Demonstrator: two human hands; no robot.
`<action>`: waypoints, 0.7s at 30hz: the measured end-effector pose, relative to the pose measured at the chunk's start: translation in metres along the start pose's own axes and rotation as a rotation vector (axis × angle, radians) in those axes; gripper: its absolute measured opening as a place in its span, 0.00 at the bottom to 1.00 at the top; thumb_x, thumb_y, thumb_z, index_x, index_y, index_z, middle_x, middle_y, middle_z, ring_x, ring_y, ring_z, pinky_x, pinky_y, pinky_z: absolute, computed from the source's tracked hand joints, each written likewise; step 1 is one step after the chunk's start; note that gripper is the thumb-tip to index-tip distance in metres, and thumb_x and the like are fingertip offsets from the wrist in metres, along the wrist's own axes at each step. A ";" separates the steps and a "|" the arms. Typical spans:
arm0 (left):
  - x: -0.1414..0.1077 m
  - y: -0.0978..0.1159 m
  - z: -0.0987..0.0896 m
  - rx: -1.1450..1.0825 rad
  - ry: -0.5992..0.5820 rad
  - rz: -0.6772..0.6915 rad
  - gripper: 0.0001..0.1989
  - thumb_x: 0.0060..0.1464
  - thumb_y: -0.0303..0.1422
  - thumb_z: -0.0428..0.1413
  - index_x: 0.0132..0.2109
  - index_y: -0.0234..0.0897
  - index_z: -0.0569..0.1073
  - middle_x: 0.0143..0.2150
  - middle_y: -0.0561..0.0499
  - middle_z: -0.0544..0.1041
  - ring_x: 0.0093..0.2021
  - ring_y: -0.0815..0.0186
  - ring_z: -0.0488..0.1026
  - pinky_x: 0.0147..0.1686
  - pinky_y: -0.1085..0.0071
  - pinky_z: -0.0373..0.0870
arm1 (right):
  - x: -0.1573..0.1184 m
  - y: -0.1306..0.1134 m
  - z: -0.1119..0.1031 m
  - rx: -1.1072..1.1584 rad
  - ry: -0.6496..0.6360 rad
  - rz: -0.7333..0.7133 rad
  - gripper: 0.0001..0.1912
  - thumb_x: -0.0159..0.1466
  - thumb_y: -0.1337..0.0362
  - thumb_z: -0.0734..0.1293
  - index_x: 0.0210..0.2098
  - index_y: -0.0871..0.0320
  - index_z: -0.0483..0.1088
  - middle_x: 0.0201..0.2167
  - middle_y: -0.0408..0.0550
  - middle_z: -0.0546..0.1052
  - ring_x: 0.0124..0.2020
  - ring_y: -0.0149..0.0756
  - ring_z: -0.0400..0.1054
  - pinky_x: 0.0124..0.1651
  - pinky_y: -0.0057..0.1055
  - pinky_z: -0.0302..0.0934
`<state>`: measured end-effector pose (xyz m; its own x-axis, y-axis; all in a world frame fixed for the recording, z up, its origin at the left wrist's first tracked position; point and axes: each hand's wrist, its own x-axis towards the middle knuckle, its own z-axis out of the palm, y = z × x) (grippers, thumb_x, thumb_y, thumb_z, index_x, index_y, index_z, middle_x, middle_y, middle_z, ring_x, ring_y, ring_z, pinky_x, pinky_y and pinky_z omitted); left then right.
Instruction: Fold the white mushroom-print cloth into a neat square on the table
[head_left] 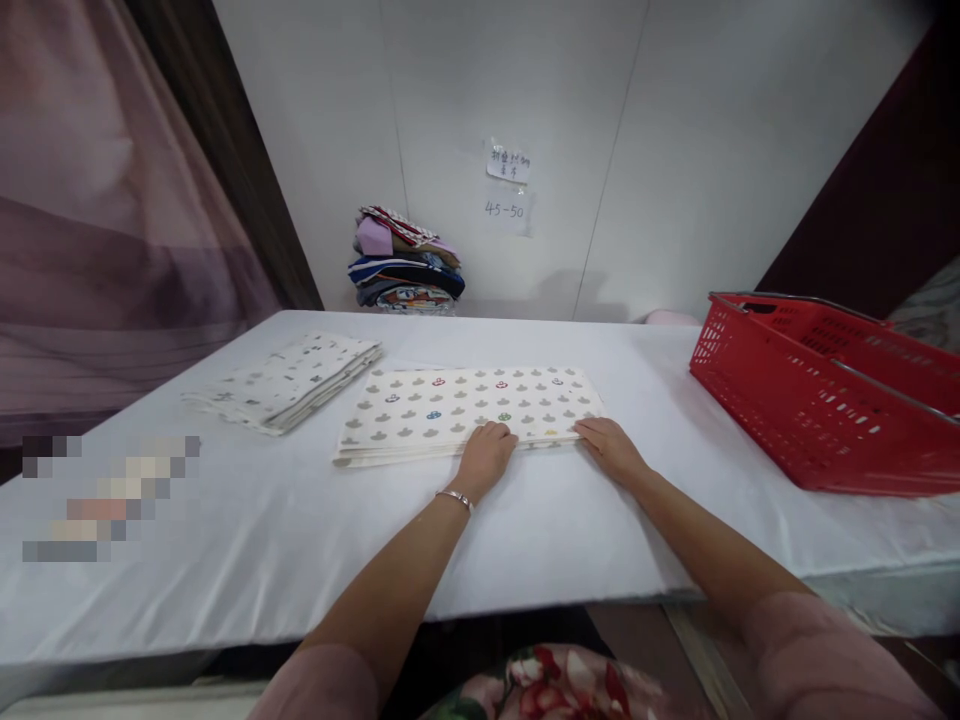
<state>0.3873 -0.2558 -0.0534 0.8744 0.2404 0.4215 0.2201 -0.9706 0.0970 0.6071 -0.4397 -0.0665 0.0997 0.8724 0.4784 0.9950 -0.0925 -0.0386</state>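
A white folded cloth (469,405) with grey boat-like prints and a few coloured ones lies flat in front of me, its layers showing along the near edge. My left hand (489,455) has its fingers curled over that edge, right of its middle. At the near right corner, the fingers of my right hand (611,450) are closed on the cloth, and the thumb is partly hidden. To the left rests another white folded cloth (292,380) with small dark prints, touched by neither hand.
The table (570,545) has a white cover. At its right end stands a red plastic basket (810,410) with metal handles. A stack of folded fabrics (409,262) is by the back wall, left of two paper notes (508,185). A curtain (127,200) hangs at the left.
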 end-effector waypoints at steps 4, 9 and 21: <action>-0.001 -0.003 0.004 0.026 0.013 0.018 0.09 0.59 0.27 0.48 0.38 0.38 0.74 0.37 0.48 0.72 0.39 0.63 0.64 0.37 0.67 0.60 | -0.003 0.010 -0.001 -0.054 -0.044 0.028 0.17 0.68 0.63 0.53 0.50 0.55 0.69 0.51 0.51 0.72 0.53 0.41 0.64 0.56 0.44 0.55; -0.001 -0.004 0.005 0.040 -0.006 0.013 0.11 0.58 0.25 0.48 0.38 0.38 0.74 0.37 0.49 0.72 0.40 0.63 0.65 0.37 0.66 0.60 | -0.005 0.019 -0.003 -0.076 -0.092 0.054 0.18 0.68 0.63 0.53 0.51 0.54 0.69 0.52 0.50 0.72 0.54 0.39 0.64 0.57 0.45 0.53; -0.005 -0.005 0.003 0.035 0.040 -0.021 0.07 0.57 0.26 0.50 0.38 0.38 0.73 0.37 0.49 0.72 0.40 0.63 0.65 0.38 0.66 0.60 | -0.005 0.023 -0.004 -0.102 -0.172 0.092 0.18 0.68 0.65 0.53 0.53 0.53 0.67 0.55 0.49 0.69 0.56 0.37 0.62 0.58 0.44 0.53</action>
<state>0.3835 -0.2525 -0.0583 0.8517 0.2597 0.4551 0.2542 -0.9643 0.0745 0.6296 -0.4482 -0.0663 0.1990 0.9263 0.3200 0.9762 -0.2160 0.0183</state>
